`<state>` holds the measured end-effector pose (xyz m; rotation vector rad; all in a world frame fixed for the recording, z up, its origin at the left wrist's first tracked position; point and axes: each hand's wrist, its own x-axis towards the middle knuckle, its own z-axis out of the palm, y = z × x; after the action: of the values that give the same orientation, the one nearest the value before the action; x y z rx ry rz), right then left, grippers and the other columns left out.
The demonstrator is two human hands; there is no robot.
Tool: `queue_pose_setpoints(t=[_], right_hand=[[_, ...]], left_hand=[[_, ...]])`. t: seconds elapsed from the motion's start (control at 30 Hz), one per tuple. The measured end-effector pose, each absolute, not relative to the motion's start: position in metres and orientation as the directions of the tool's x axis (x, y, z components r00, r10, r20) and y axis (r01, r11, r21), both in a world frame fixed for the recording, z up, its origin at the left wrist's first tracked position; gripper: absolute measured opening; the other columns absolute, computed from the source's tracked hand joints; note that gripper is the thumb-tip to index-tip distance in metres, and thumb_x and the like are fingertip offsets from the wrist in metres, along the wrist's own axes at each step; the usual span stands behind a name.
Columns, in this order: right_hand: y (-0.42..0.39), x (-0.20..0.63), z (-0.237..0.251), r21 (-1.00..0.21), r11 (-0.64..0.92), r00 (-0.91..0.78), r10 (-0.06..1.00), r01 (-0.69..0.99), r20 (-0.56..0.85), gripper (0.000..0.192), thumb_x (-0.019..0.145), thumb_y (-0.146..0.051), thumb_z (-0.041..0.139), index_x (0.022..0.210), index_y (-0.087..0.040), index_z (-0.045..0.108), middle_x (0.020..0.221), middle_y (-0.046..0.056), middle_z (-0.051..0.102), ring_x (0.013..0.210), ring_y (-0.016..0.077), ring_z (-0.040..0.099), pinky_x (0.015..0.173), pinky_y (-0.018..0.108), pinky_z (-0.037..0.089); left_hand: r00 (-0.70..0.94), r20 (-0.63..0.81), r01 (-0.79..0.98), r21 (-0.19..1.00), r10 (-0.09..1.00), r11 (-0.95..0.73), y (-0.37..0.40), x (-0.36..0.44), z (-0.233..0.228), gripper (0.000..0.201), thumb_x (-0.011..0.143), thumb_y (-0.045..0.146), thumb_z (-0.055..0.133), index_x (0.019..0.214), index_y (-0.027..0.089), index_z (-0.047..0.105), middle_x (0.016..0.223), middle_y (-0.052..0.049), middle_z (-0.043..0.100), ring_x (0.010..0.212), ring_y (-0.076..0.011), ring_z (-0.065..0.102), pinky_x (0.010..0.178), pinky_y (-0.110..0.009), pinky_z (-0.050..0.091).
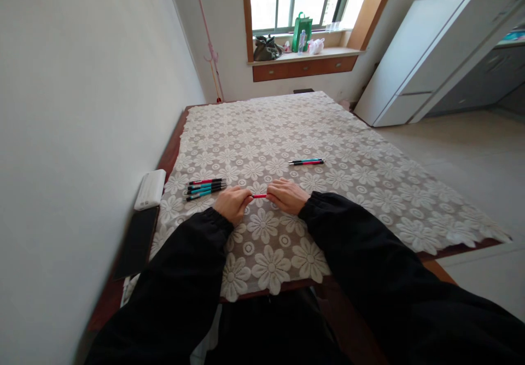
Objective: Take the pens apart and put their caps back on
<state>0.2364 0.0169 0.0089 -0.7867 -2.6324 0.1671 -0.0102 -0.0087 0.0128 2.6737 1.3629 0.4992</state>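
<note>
Fingers of your left hand (232, 203) and right hand (287, 195) pinch the red pen (260, 196), hiding both its ends.

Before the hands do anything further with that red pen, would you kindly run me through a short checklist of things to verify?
1. Both hands on the red pen: ok; left hand and right hand grip its two ends.
2. Pen held above the lace tablecloth: ok.
3. Pen in one piece or pulled apart: cannot tell; fingers hide its ends.
4. Pile of pens beside the left hand, apart from it: ok.
5. Pair of pens lying beyond the right hand, untouched: ok.
</note>
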Motion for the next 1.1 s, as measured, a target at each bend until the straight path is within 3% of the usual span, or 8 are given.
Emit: queue_pose_setpoints(t=[0.2, 0.4, 0.5, 0.67, 0.83, 0.9, 1.0, 1.1], right_hand=[[0.009, 0.226, 0.010, -0.247, 0.797, -0.787, 0.595, 0.552, 0.161, 0.028, 0.108, -0.033, 0.039, 0.097, -0.017, 0.060, 0.083, 0.006, 0.068, 0.075, 0.0187, 0.060, 0.074, 0.031, 0.037], [0.006, 0.220, 0.012, -0.166, 0.775, -0.779, 0.625, 0.609, 0.061, 0.024, 0.106, -0.030, 0.044, 0.097, -0.016, 0.062, 0.082, 0.008, 0.070, 0.071, 0.0188, 0.061, 0.069, 0.031, 0.034], [0.006, 0.219, 0.010, -0.100, 0.808, -0.804, 0.588, 0.580, 0.090, 0.019, 0.103, -0.025, 0.047, 0.097, -0.015, 0.062, 0.081, 0.008, 0.070, 0.071, 0.0193, 0.061, 0.070, 0.031, 0.034], [0.007, 0.218, 0.008, 0.005, 0.844, -0.832, 0.528, 0.536, 0.171, 0.021, 0.104, -0.027, 0.048, 0.093, -0.015, 0.062, 0.079, 0.008, 0.068, 0.076, 0.0204, 0.060, 0.073, 0.033, 0.035], [0.012, 0.223, 0.011, -0.054, 0.825, -0.742, 0.532, 0.562, 0.407, 0.027, 0.107, -0.038, 0.047, 0.105, -0.017, 0.062, 0.092, 0.008, 0.071, 0.086, 0.0213, 0.061, 0.079, 0.034, 0.037], [0.015, 0.227, 0.011, -0.098, 0.828, -0.709, 0.527, 0.551, 0.468, 0.027, 0.107, -0.040, 0.048, 0.110, -0.017, 0.061, 0.097, 0.009, 0.072, 0.090, 0.0217, 0.061, 0.081, 0.034, 0.039], [0.019, 0.232, 0.009, -0.182, 0.821, -0.686, 0.556, 0.541, 0.469, 0.022, 0.107, -0.033, 0.047, 0.104, -0.019, 0.062, 0.093, 0.006, 0.071, 0.087, 0.0202, 0.061, 0.080, 0.033, 0.039], [0.020, 0.234, 0.007, -0.275, 0.784, -0.653, 0.617, 0.556, 0.440, 0.020, 0.106, -0.030, 0.047, 0.099, -0.020, 0.063, 0.090, 0.005, 0.071, 0.086, 0.0195, 0.061, 0.080, 0.032, 0.040]], left_hand=[[0.639, 0.269, 0.726, 0.101, 0.721, -0.681, -0.011, -0.003, 0.012, 0.029, 0.105, 0.034, 0.042, 0.106, 0.019, 0.067, 0.093, -0.007, 0.073, 0.091, -0.0236, 0.064, 0.079, -0.037, 0.041], [0.586, 0.168, 0.792, 0.087, 0.793, -0.604, -0.018, 0.003, 0.018, 0.031, 0.101, 0.033, 0.045, 0.084, 0.019, 0.067, 0.077, -0.008, 0.066, 0.078, -0.0231, 0.060, 0.072, -0.036, 0.038], [0.530, 0.138, 0.819, 0.173, 0.837, -0.547, -0.019, 0.003, 0.017, 0.033, 0.099, 0.034, 0.044, 0.077, 0.019, 0.064, 0.074, -0.007, 0.061, 0.070, -0.0206, 0.055, 0.068, -0.034, 0.034], [0.506, 0.110, 0.741, 0.453, 0.856, -0.496, -0.015, 0.002, 0.015, 0.040, 0.098, 0.036, 0.042, 0.063, 0.019, 0.054, 0.063, -0.001, 0.055, 0.062, -0.0154, 0.048, 0.061, -0.032, 0.028], [0.388, 0.067, 0.653, 0.684, 0.919, -0.325, -0.012, -0.001, 0.015, 0.058, 0.101, 0.048, 0.034, 0.056, 0.018, 0.056, 0.053, 0.000, 0.053, 0.055, -0.0130, 0.050, 0.059, -0.029, 0.032], [0.337, 0.058, 0.625, 0.733, 0.940, -0.270, -0.012, -0.002, 0.014, 0.062, 0.102, 0.052, 0.033, 0.062, 0.018, 0.065, 0.050, 0.000, 0.053, 0.052, -0.0129, 0.050, 0.057, -0.028, 0.033], [0.304, 0.124, 0.578, 0.764, 0.945, -0.286, -0.012, -0.003, 0.013, 0.051, 0.102, 0.051, 0.039, 0.088, 0.018, 0.075, 0.055, 0.002, 0.058, 0.052, -0.0129, 0.052, 0.056, -0.027, 0.036], [0.305, 0.270, 0.596, 0.694, 0.913, -0.404, -0.011, -0.004, 0.012, 0.031, 0.098, 0.043, 0.053, 0.106, 0.020, 0.073, 0.070, 0.000, 0.067, 0.060, -0.0136, 0.056, 0.061, -0.026, 0.042]])
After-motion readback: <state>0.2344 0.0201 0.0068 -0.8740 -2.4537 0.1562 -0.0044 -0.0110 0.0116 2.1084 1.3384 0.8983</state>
